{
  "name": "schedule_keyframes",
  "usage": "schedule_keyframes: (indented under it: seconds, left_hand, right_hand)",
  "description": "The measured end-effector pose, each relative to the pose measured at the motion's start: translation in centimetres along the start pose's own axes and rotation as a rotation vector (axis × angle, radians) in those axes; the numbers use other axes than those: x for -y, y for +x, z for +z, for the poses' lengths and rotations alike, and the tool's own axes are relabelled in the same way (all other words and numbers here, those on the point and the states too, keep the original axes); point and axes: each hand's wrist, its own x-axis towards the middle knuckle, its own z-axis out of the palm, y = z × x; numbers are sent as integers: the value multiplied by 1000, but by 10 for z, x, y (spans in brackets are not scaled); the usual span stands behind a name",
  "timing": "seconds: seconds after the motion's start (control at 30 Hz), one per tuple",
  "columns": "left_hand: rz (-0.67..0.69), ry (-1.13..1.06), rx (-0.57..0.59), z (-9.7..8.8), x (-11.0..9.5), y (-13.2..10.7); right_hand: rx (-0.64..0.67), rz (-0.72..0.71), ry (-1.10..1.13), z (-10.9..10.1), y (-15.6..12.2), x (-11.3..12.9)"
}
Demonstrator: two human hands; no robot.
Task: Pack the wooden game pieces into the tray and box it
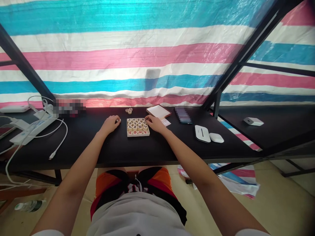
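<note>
A small square box [138, 135] on the black desk holds rows of round Chinese chess pieces [135, 127], with dark characters in the upper rows and red ones in the front row. Left of it, my left hand [110, 124] rests on the desk, its fingers closed round a pale Chinese chess piece [118, 120]. My right hand [155, 124] is at the box's far right corner, fingers bent together over it. Whether they grip a piece or the box edge is hidden. Several loose pieces [129, 110] lie behind the box.
Behind my right hand lie a box lid [159, 111] and a paper slip [165, 122]. Farther right are a blurred phone [183, 115], a white device [202, 133] and a white case [217, 137]. A power strip [34, 131] with cables occupies the left. Striped sheeting [123, 59] hangs behind.
</note>
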Motion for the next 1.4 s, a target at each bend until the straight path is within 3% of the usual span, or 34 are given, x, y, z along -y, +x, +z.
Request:
schedule_keyframes:
  seconds: [0.27, 0.4, 0.47, 0.7, 0.9, 1.0, 1.17, 1.27, 1.4]
  left_hand:
    - [199, -321, -224, -21, -55, -15]
    - [424, -245, 15, -20, -73, -21]
    - [438, -191, 80, -18, -75, -21]
    - [441, -196, 70, -15, -77, -22]
    - [408, -211, 68, -14, -76, -24]
    - [373, -305, -10, -16, -75, -24]
    - [68, -414, -209, -14, -57, -3]
    - [3, -283, -143, -6, -36, 21]
    - [95, -17, 62, 8, -10, 49]
  right_hand:
    - [13, -5, 10, 0, 1, 0]
    - [7, 2, 9, 1, 1, -1]
    - [5, 5, 10, 1, 2, -2]
    - [2, -8, 7, 0, 0, 0]
    - [3, -9, 16, 0, 1, -2]
    - [6, -8, 19, 0, 1, -3]
    - [15, -10, 17, 0, 1, -2]
    - [21, -5, 17, -1, 1, -2]
    - [18, 2, 16, -2, 0, 1]
